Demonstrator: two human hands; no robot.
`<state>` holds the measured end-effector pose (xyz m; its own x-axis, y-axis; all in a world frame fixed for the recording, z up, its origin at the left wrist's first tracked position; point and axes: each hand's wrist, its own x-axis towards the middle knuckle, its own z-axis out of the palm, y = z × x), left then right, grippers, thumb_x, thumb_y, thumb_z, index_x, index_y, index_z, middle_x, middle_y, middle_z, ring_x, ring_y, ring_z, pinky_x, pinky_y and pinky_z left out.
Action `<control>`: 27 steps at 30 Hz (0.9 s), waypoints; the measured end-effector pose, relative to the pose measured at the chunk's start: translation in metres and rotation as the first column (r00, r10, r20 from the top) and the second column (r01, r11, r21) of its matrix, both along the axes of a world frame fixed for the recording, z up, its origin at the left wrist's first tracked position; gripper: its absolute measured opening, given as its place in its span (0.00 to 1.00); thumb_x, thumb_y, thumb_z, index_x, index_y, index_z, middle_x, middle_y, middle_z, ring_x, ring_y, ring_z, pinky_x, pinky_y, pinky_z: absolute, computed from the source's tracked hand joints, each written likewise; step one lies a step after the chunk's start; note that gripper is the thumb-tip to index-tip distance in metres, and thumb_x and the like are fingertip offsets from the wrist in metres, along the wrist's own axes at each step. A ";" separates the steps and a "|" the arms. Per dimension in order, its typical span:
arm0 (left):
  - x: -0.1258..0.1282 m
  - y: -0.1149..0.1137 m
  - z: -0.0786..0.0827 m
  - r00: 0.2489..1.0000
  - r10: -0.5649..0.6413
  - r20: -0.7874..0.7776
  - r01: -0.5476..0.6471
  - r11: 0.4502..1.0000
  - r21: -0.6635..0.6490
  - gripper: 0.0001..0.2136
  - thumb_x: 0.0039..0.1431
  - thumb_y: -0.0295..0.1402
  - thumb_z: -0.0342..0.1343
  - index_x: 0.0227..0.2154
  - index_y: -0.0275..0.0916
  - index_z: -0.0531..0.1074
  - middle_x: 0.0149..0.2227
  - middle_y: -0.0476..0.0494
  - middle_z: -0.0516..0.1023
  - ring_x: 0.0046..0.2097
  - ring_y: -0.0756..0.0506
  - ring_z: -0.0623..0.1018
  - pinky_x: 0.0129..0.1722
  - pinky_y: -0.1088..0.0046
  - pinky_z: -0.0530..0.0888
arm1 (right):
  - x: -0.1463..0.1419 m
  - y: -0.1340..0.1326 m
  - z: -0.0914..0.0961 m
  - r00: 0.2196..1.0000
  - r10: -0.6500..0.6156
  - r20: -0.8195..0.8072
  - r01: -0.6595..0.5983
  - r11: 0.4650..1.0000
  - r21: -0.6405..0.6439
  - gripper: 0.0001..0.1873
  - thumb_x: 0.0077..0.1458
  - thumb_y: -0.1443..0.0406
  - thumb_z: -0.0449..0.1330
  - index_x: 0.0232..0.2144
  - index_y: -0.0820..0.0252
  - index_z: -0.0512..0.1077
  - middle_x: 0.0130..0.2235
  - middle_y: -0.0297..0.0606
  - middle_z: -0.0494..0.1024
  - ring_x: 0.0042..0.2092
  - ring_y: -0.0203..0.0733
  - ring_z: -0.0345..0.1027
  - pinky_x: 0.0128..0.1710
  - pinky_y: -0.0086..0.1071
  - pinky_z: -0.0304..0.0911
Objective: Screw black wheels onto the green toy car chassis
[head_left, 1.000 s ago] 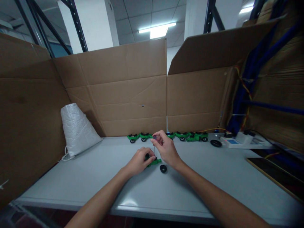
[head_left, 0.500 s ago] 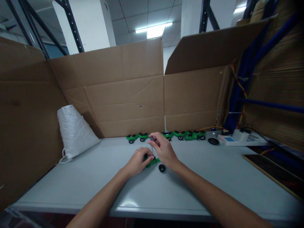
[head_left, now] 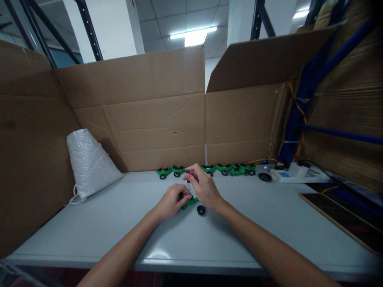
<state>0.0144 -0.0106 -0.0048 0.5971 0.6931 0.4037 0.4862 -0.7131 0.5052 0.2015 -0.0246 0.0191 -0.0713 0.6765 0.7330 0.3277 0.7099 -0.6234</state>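
Note:
My left hand point(head_left: 172, 200) is closed on a small green toy car point(head_left: 189, 203) with black parts, holding it down on the table; the fingers hide its left part. Above the car, my right hand point(head_left: 206, 188) pinches the top of a small screwdriver point(head_left: 188, 181) with a dark red handle. The screwdriver stands nearly upright, its thin shaft running down to the toy car. The tip is too small to make out. Just right of the car, a black wheel-like ring point(head_left: 201, 210) lies on the table.
Several green toy cars point(head_left: 224, 170) line the table's back edge. Farther right are a larger black ring point(head_left: 265, 177), a white power strip point(head_left: 287, 175) and a dark panel point(head_left: 338, 217). A silvery padded bag point(head_left: 89, 163) stands left. Cardboard walls point(head_left: 155, 119) enclose the table point(head_left: 239, 239).
The view has shifted slightly. My right fingers have changed their hold at the screwdriver's top, and more of its red handle shows. My left hand stays on the toy car.

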 end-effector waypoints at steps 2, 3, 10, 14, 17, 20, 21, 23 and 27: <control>0.000 0.000 0.000 1.000 0.002 0.005 -0.002 1.000 0.000 0.08 0.69 0.37 0.58 0.36 0.39 0.76 0.38 0.44 0.80 0.43 0.43 0.76 0.46 0.69 0.72 | 0.000 -0.001 0.001 0.999 -0.038 0.031 0.037 0.999 0.026 0.06 0.71 0.61 0.54 0.46 0.53 0.69 0.41 0.40 0.81 0.42 0.44 0.77 0.44 0.35 0.70; 0.000 0.000 -0.001 1.000 0.004 0.009 -0.004 1.000 0.000 0.08 0.69 0.37 0.58 0.36 0.39 0.76 0.38 0.43 0.80 0.43 0.43 0.76 0.46 0.68 0.72 | 0.000 -0.002 0.001 0.997 -0.058 0.048 0.057 0.998 0.037 0.06 0.71 0.61 0.54 0.46 0.53 0.70 0.42 0.40 0.81 0.42 0.44 0.76 0.44 0.35 0.70; 0.002 -0.003 0.006 1.000 0.023 -0.008 -0.023 1.000 -0.011 0.09 0.69 0.38 0.57 0.37 0.39 0.77 0.37 0.43 0.80 0.42 0.43 0.77 0.45 0.68 0.72 | 0.004 0.004 -0.001 0.975 -0.211 0.065 0.206 0.976 0.073 0.06 0.70 0.59 0.56 0.40 0.52 0.68 0.35 0.36 0.77 0.36 0.43 0.73 0.36 0.32 0.65; 0.002 -0.004 0.008 1.000 0.017 -0.016 -0.018 1.000 -0.008 0.09 0.69 0.38 0.58 0.36 0.39 0.76 0.37 0.43 0.81 0.42 0.43 0.76 0.45 0.67 0.72 | 0.006 0.007 -0.005 0.968 -0.249 0.034 0.246 0.967 0.072 0.09 0.68 0.57 0.59 0.37 0.52 0.67 0.32 0.33 0.75 0.34 0.42 0.71 0.34 0.31 0.63; 0.002 -0.003 0.006 1.000 0.020 -0.009 -0.020 1.000 0.001 0.09 0.69 0.38 0.58 0.35 0.39 0.76 0.37 0.43 0.81 0.41 0.43 0.76 0.45 0.67 0.72 | 0.005 0.005 -0.006 0.971 -0.239 0.033 0.236 0.969 0.073 0.09 0.68 0.55 0.60 0.43 0.52 0.69 0.33 0.33 0.76 0.33 0.42 0.72 0.35 0.32 0.64; 0.002 -0.002 0.004 1.000 0.021 0.000 -0.021 1.000 0.007 0.10 0.69 0.39 0.57 0.35 0.39 0.76 0.36 0.43 0.81 0.41 0.43 0.76 0.44 0.68 0.72 | 0.004 0.003 -0.004 0.980 -0.195 0.047 0.190 0.977 0.101 0.11 0.69 0.56 0.58 0.50 0.51 0.71 0.39 0.37 0.79 0.38 0.44 0.74 0.41 0.34 0.67; 0.002 -0.002 0.004 1.000 0.020 0.001 -0.020 1.000 0.008 0.10 0.69 0.39 0.57 0.35 0.39 0.76 0.36 0.43 0.81 0.41 0.43 0.76 0.45 0.68 0.72 | 0.004 0.002 -0.004 0.983 -0.173 0.060 0.166 0.980 0.114 0.11 0.70 0.56 0.57 0.50 0.51 0.71 0.41 0.38 0.80 0.39 0.44 0.75 0.44 0.35 0.68; 0.002 -0.001 0.004 1.000 0.016 0.001 -0.016 1.000 0.007 0.10 0.69 0.39 0.57 0.35 0.39 0.76 0.36 0.43 0.81 0.42 0.43 0.77 0.46 0.67 0.72 | 0.004 0.002 -0.003 0.990 -0.114 0.079 0.104 0.987 0.123 0.11 0.72 0.58 0.53 0.50 0.51 0.72 0.45 0.40 0.81 0.41 0.45 0.76 0.46 0.36 0.68; 0.001 0.000 0.004 1.000 0.007 0.002 -0.007 1.000 0.010 0.09 0.69 0.38 0.57 0.35 0.40 0.75 0.36 0.43 0.81 0.41 0.43 0.77 0.46 0.68 0.72 | 0.003 0.003 -0.002 1.000 0.024 0.005 -0.024 0.999 0.026 0.13 0.73 0.62 0.49 0.52 0.51 0.71 0.45 0.39 0.83 0.39 0.42 0.76 0.41 0.33 0.70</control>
<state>0.0156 -0.0111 -0.0004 0.5913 0.6933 0.4118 0.4898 -0.7145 0.4995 0.2043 -0.0220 0.0175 -0.0907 0.6552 0.7500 0.3134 0.7336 -0.6030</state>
